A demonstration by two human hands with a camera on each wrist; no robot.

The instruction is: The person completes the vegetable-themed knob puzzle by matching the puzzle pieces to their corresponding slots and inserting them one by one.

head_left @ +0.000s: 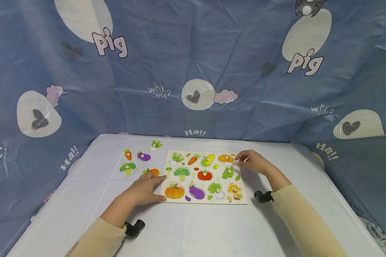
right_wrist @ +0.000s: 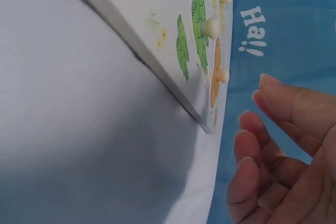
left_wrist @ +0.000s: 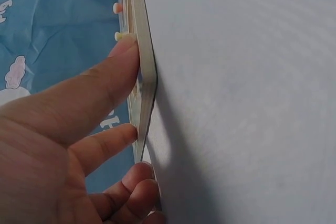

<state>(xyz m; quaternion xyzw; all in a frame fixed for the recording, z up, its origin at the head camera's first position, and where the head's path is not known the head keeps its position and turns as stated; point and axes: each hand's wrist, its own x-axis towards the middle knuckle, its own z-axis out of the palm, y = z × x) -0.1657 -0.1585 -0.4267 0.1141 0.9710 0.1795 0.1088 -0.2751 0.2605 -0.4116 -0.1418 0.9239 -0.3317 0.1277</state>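
Note:
A wooden vegetable puzzle board (head_left: pixel 189 185) lies flat on the white table. My left hand (head_left: pixel 144 189) rests at its left side, thumb and index finger touching the edge, the other fingers bent against the tabletop in the left wrist view. Above the board's far right corner, my right hand (head_left: pixel 252 161) has loosely curled fingers with nothing between them. Closest to it is the orange-brown piece (head_left: pixel 226 158); the green asparagus piece (head_left: pixel 228 172) lies just below. Knobbed tomato (head_left: pixel 204 175), corn (head_left: pixel 207 160), cabbage (head_left: pixel 216 191) and mushroom (head_left: pixel 234 191) pieces also sit in the board.
Left of the board lie a loose carrot (head_left: pixel 128 154), eggplant (head_left: pixel 144 156), radish (head_left: pixel 155 146) and broccoli (head_left: pixel 128 169) piece. A pumpkin piece (head_left: pixel 152 172) is partly behind my left hand. A blue printed cloth (head_left: pixel 167 67) hangs behind the table.

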